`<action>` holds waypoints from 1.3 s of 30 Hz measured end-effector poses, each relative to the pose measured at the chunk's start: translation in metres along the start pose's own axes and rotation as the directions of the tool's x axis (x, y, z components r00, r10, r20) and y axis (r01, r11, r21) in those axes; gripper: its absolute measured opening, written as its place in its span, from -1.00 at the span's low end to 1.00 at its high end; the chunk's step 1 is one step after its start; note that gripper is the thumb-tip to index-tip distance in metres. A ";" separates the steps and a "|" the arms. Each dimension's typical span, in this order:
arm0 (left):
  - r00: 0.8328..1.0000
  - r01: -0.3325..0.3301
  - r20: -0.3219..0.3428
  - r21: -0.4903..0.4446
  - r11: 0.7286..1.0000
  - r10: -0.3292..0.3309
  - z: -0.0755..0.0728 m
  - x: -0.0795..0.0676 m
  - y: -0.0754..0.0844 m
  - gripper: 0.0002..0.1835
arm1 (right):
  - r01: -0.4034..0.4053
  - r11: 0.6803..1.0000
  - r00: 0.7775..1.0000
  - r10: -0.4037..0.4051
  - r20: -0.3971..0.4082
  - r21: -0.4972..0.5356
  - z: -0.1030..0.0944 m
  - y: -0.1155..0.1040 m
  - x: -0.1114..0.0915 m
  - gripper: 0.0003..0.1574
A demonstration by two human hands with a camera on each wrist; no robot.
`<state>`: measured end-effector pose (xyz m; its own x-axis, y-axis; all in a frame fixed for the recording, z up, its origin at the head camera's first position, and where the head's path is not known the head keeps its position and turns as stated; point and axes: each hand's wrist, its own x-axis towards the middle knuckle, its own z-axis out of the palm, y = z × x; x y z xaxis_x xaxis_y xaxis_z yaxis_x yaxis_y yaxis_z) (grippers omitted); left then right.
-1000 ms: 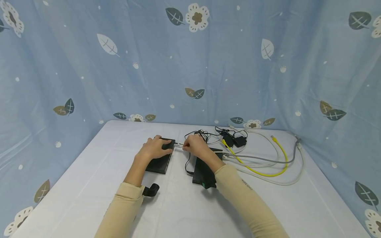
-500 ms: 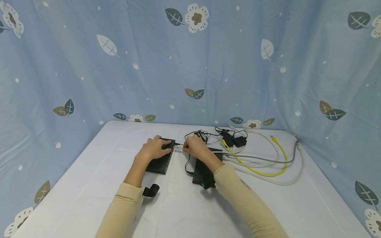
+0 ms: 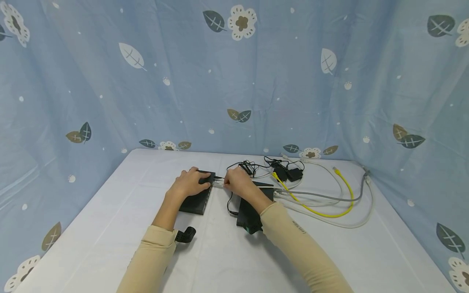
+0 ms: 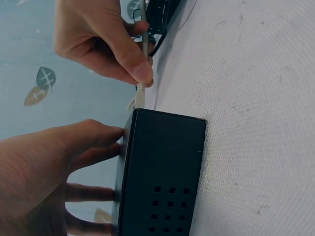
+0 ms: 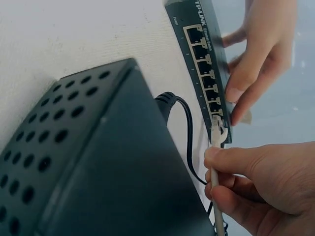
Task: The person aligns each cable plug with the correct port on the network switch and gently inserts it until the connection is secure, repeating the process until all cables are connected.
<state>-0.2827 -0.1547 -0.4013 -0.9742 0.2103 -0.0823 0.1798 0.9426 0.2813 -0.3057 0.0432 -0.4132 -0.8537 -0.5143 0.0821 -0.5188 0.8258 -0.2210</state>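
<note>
A black TP-LINK Ethernet switch [image 3: 198, 202] lies on the white table with its row of ports facing right. My left hand [image 3: 189, 183] rests on its top, fingers extended, as the left wrist view shows with the fingertips [image 4: 118, 133] on the casing. Between thumb and fingers, my right hand [image 3: 239, 183] pinches a white network cable [image 5: 215, 189] just behind its plug. That clear plug [image 5: 216, 129] sits at a port at the near end of the row in the right wrist view. Another light cable curves beside it.
A second black box [image 3: 249, 209] with vent holes stands under my right forearm, cables attached. Behind it lie black power adapters [image 3: 294, 174] and tangled cords. Yellow [image 3: 340, 213], grey [image 3: 326, 196] and white cables loop at right. A patterned blue curtain [image 3: 234, 77] hangs behind the table.
My right hand has shifted slightly toward me and to the left with the cable, bringing the plug down along the switch's port side. The left hand stays in place.
</note>
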 end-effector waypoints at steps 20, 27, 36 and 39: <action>1.000 0.006 -0.008 -0.002 1.000 -0.007 0.001 -0.001 0.000 -0.48 | 0.052 0.997 0.998 -0.053 -0.030 -0.056 0.004 -0.001 0.001 -0.86; 1.000 0.003 -0.015 -0.002 1.000 -0.003 0.002 0.002 0.000 -0.49 | 0.042 0.997 0.999 -0.044 -0.032 -0.072 0.005 0.000 0.002 -0.86; 1.000 0.004 -0.012 0.005 1.000 -0.004 0.003 0.003 -0.002 -0.49 | 0.057 0.996 0.998 -0.058 -0.021 -0.067 0.004 -0.001 0.001 -0.88; 1.000 0.002 -0.012 0.005 1.000 -0.002 0.003 0.003 -0.002 -0.49 | 0.056 0.996 0.998 -0.058 -0.026 -0.072 0.004 -0.002 0.001 -0.88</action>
<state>-0.2854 -0.1548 -0.4053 -0.9761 0.2051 -0.0720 0.1780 0.9443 0.2767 -0.3056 0.0405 -0.4166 -0.8229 -0.5554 0.1203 -0.5680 0.8101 -0.1455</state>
